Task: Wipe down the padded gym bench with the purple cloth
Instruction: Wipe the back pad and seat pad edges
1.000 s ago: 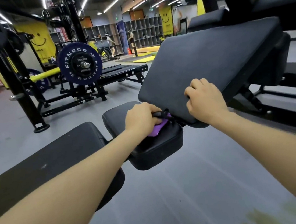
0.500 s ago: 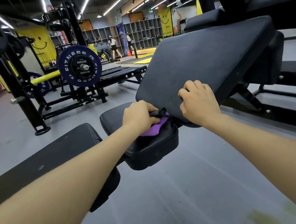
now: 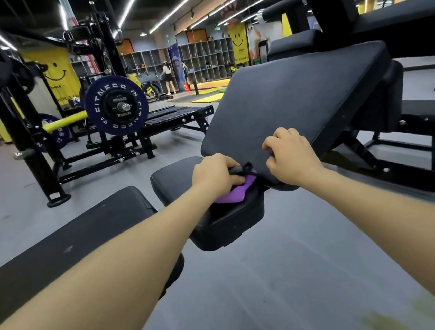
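Head view. Both hands work at the lower edge of the tilted black back pad (image 3: 295, 97) of the gym bench. Left hand (image 3: 216, 174) has its fingers curled over the purple cloth (image 3: 231, 196) and a black strap (image 3: 241, 168), pressing the cloth onto the small black seat pad (image 3: 224, 217), just beside the gap below the back pad. Right hand (image 3: 289, 157) grips the back pad's lower edge with curled fingers.

Legible writing: blue weight plate (image 3: 116, 105) reads "FITNESS", its hub "HAMMER STRENGTH". Yellow banners (image 3: 53, 72) carry smiley faces; smaller print is unreadable.

Surface and room: all pads are smooth black upholstery. A second flat pad (image 3: 66, 242) lies at lower left. Grey floor (image 3: 276, 279), cubby shelving (image 3: 208, 59) on the far wall, strip lights overhead, a person (image 3: 167, 76) standing well away.
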